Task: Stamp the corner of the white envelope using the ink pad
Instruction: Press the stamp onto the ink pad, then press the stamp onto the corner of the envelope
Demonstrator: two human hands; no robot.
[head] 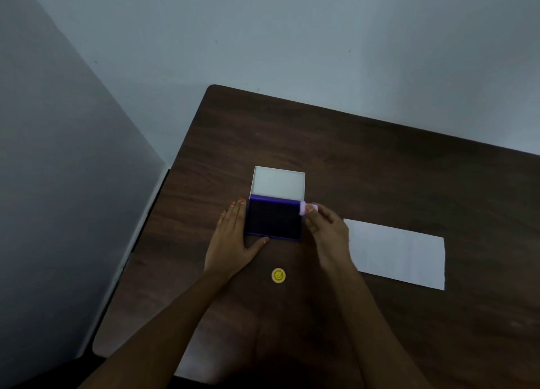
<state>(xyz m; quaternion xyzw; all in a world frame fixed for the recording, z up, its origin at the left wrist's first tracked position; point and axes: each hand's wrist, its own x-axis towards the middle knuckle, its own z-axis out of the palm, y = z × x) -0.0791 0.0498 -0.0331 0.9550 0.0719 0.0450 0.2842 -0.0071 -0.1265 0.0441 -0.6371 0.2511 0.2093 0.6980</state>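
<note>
A purple ink pad (pixel 273 220) lies open on the dark wooden table (pixel 380 160), its white lid (pixel 278 184) folded back behind it. My left hand (pixel 233 236) lies flat against the pad's left side, thumb at its front edge. My right hand (pixel 327 227) holds a small pink stamp (pixel 305 208) at the pad's right rear corner. The white envelope (pixel 400 254) lies flat to the right, partly behind my right wrist.
A small round yellow smiley cap or sticker (pixel 278 275) lies on the table between my forearms. The table's left edge runs close to a grey wall (pixel 58 184). A pale wall stands behind the table.
</note>
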